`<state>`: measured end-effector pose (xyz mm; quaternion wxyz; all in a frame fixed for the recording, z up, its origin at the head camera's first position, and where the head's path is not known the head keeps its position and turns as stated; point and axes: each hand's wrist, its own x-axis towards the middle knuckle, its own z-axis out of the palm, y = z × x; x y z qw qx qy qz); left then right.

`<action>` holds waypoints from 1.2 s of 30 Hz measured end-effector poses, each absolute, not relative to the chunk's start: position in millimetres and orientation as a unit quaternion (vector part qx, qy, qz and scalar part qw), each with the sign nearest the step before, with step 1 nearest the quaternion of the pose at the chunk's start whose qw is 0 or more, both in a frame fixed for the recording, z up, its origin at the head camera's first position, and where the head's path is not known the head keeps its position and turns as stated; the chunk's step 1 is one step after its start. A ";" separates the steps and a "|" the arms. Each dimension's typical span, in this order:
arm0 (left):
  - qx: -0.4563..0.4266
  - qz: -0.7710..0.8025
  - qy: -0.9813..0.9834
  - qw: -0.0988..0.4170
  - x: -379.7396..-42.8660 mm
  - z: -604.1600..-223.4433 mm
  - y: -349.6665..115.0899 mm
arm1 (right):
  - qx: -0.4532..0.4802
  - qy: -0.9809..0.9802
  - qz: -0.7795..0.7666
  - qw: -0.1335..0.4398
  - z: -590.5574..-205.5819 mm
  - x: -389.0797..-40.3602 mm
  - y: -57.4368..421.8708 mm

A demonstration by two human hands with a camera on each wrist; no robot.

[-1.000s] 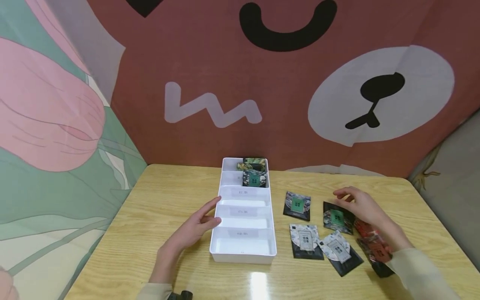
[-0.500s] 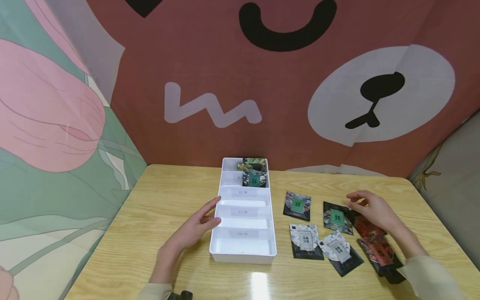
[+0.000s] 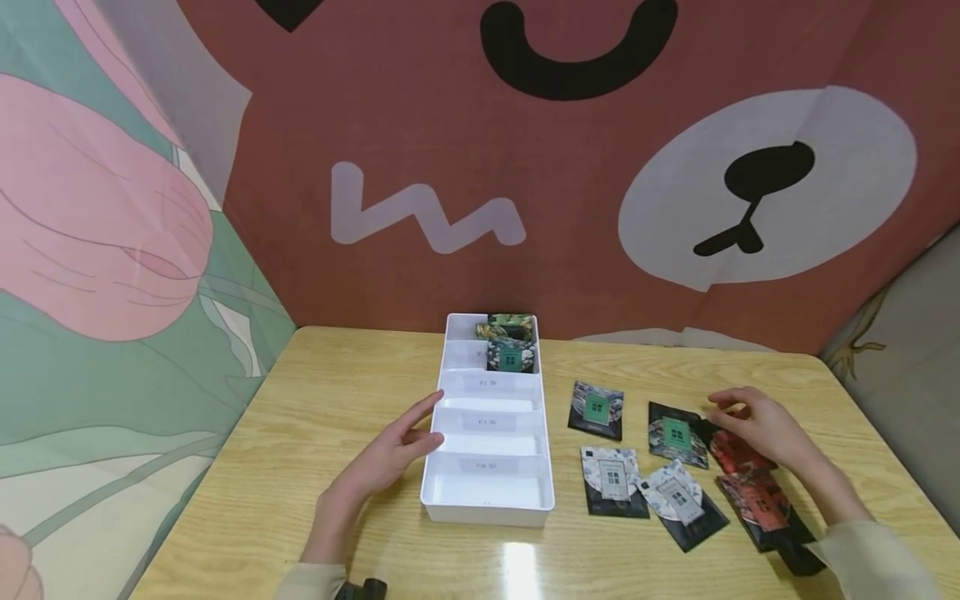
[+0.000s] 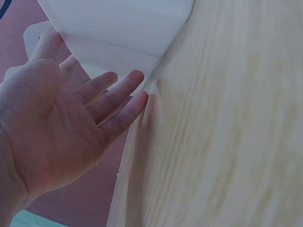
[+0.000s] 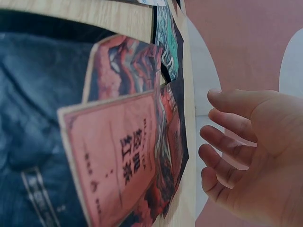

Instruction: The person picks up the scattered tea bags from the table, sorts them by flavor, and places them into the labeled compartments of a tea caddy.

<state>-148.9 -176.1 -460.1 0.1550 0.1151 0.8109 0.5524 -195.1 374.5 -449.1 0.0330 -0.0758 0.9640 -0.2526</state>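
My left hand (image 3: 382, 458) rests its fingertips on the left side of a white compartment box (image 3: 487, 515); its fingers are spread and relaxed. Over two overlapping red tea sachets, the upper red sachet (image 3: 738, 454) and the lower red sachet (image 3: 761, 504), hovers my right hand (image 3: 765, 429). Its fingers are loosely bent and hold nothing; the right wrist view shows them apart from the red sachet (image 5: 118, 156), whose label reads "BLACK TEA". A dark packet end (image 3: 801, 560) pokes out beneath, mostly hidden. Beside them lies a green-labelled sachet (image 3: 677, 437).
Several sachets (image 3: 512, 357) stand in the box's two far compartments. To its right lie another green-labelled sachet (image 3: 596, 410) and two white-patterned sachets, one straight (image 3: 615, 483), one tilted (image 3: 681, 500). A printed cloth (image 3: 420, 283) hangs behind the wooden table (image 3: 300, 417).
My right hand has moved right and slightly towards me, from above the green-labelled sachet to above the red ones. My left hand has stayed at the box.
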 end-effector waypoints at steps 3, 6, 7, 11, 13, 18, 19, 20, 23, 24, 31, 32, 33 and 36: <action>0.112 0.552 0.811 0.156 -148.9 -460.2 -175.6 | -0.079 0.966 -0.245 0.025 -451.8 -194.7 379.5; 0.105 0.548 0.815 0.157 -148.5 -459.8 -176.0 | -0.085 0.969 -0.231 0.009 -456.7 -194.5 382.8; 0.103 0.548 0.815 0.157 -148.3 -459.4 -176.4 | -0.085 0.970 -0.228 0.004 -458.5 -194.4 383.6; 0.105 0.547 0.815 0.156 -148.3 -460.5 -177.2 | -0.082 0.973 -0.214 0.000 -461.7 -193.5 386.5; 0.109 0.549 0.814 0.156 -149.0 -461.4 -176.9 | -0.077 0.974 -0.214 0.008 -461.4 -192.2 388.3; 0.113 0.551 0.812 0.156 -150.3 -462.1 -176.5 | -0.071 0.976 -0.206 0.022 -461.6 -190.2 391.8; 0.113 0.551 0.812 0.156 -150.3 -462.0 -176.7 | -0.070 0.976 -0.203 0.023 -462.0 -190.2 392.3; 0.113 0.551 0.812 0.156 -150.3 -462.1 -177.0 | -0.068 0.977 -0.200 0.025 -462.3 -190.0 392.7; 0.114 0.550 0.812 0.157 -150.2 -462.7 -177.1 | -0.063 0.978 -0.194 0.030 -463.3 -189.0 394.4; 0.114 0.550 0.812 0.157 -150.2 -462.8 -177.1 | -0.059 0.979 -0.195 0.032 -463.5 -188.5 394.9; 0.110 0.550 0.813 0.157 -150.4 -463.1 -177.8 | -0.045 0.979 -0.195 0.040 -463.2 -188.3 396.6; 0.110 0.550 0.813 0.157 -150.4 -463.1 -177.8 | -0.042 0.979 -0.194 0.042 -463.0 -189.0 396.9; 0.110 0.550 0.813 0.157 -150.5 -463.0 -177.8 | -0.038 0.979 -0.195 0.048 -463.1 -189.9 397.5; 0.112 0.549 0.813 0.157 -150.8 -462.9 -177.4 | -0.017 0.976 -0.204 0.071 -462.4 -191.6 398.4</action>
